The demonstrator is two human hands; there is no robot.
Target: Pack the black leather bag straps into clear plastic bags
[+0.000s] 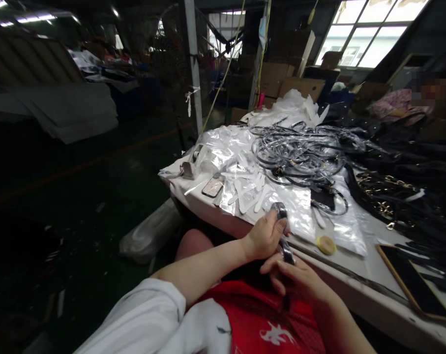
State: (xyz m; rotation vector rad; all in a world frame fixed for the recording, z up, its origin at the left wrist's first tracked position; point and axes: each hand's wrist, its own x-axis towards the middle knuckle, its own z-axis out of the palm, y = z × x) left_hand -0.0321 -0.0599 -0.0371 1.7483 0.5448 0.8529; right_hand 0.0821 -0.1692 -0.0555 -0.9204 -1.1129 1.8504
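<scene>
Two hands grip one black strap.

strap partly hidden (by hands)

- Single head-worn view, looking forward and down, tilted right.
- Close on both hands at lower centre, over the lap.
- Desk runs rightward just beyond; workshop floor far left, windows distant.
</scene>
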